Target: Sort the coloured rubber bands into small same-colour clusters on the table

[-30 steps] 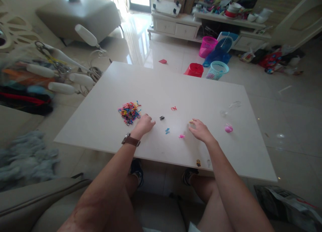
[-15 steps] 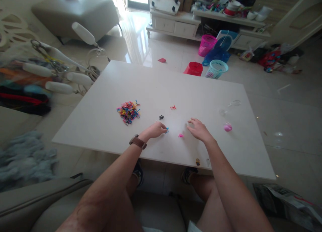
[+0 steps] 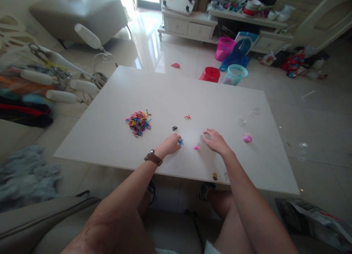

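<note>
Left hand, moved: since 1 second ago my left hand (image 3: 169,144) has gone from beside the colourful pile (image 3: 138,123) to the blue pieces (image 3: 180,141).
Left grip: narrow, thumb and fingertips close together; whether a piece is pinched already, I cannot tell.
Blue pieces: they are on the white table (image 3: 165,96), just at the right side of my left fingertips, partly covered by them.
Right hand: my right hand (image 3: 216,141) is above the table with thumb and fingers apart, a small gap between, palm turned towards the left hand.
Pink piece: this small pink piece (image 3: 196,148) lies between my 2 hands, nearer to me than the right fingertips.
Black and red pieces: the black cluster (image 3: 175,128) is just beyond my left fingers; the red pieces (image 3: 187,117) lie farther, a little to the right.
Near edge: both forearms cross it; a small yellow-and-dark figure (image 3: 215,176) lies close to this edge, by my right forearm.
Right side: a pink-purple ball (image 3: 247,138) lies well apart from the right hand, with bare table between.
Open room: wide bare surface extends from the red pieces until the far edge.
</note>
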Action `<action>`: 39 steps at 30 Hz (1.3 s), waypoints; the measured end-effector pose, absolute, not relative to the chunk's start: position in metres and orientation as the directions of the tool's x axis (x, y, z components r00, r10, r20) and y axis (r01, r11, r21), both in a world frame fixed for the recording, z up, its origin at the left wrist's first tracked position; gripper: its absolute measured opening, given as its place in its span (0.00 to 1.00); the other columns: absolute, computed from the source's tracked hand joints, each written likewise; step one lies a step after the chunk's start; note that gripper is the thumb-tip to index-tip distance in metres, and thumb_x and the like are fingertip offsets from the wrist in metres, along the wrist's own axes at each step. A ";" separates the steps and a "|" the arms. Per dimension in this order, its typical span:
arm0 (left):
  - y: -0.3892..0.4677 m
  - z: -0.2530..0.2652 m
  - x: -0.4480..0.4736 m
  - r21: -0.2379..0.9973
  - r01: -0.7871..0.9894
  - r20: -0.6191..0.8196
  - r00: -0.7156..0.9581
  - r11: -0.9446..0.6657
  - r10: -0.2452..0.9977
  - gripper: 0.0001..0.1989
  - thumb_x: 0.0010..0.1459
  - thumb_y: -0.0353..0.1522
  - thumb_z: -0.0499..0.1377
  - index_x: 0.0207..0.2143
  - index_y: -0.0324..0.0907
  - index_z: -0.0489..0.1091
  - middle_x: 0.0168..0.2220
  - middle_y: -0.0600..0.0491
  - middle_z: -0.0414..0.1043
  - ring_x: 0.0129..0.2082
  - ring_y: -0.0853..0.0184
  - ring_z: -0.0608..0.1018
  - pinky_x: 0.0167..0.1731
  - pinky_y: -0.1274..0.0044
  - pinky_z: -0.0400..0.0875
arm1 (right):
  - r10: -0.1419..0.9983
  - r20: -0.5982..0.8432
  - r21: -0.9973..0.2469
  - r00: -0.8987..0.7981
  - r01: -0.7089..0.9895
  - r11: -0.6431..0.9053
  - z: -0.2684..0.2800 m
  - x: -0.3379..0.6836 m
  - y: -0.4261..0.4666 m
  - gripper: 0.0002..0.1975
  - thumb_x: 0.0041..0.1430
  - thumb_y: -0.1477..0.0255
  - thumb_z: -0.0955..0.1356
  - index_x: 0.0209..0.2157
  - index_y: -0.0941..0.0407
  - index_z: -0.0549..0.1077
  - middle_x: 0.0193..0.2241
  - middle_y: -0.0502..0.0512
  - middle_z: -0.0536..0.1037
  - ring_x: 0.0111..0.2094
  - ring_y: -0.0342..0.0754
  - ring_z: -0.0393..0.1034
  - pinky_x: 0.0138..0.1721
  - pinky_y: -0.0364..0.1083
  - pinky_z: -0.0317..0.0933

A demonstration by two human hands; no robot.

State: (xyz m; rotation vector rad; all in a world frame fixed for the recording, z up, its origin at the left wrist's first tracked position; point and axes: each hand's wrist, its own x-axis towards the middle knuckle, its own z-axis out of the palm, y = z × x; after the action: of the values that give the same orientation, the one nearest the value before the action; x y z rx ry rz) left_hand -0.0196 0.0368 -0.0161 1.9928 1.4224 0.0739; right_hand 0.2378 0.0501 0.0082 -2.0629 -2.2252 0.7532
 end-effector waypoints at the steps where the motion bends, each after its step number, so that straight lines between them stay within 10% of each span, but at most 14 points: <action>1: 0.036 -0.016 -0.018 0.551 0.814 -0.339 0.419 -0.183 0.842 0.13 0.55 0.25 0.60 0.44 0.36 0.77 0.46 0.43 0.75 0.43 0.62 0.79 0.47 0.74 0.71 | 0.943 -0.307 -0.354 -0.130 0.935 0.014 0.008 0.238 0.050 0.21 0.66 0.67 0.65 0.57 0.57 0.75 0.67 0.63 0.66 0.68 0.55 0.60 0.68 0.54 0.53; 39: 0.040 -0.004 -0.030 0.542 0.835 -0.302 0.304 -0.100 0.904 0.17 0.62 0.33 0.57 0.51 0.35 0.75 0.48 0.43 0.77 0.46 0.61 0.79 0.50 0.73 0.71 | 0.937 -0.307 -0.348 -0.168 0.936 0.054 0.003 0.231 0.048 0.20 0.65 0.68 0.65 0.57 0.56 0.75 0.66 0.62 0.67 0.67 0.55 0.61 0.68 0.55 0.53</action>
State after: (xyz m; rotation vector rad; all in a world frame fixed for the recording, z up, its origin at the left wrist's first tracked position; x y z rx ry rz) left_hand -0.0299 0.0400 -0.0041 1.9404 1.5416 0.1397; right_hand 0.2314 0.0477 0.0034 -2.0249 -2.2799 0.7499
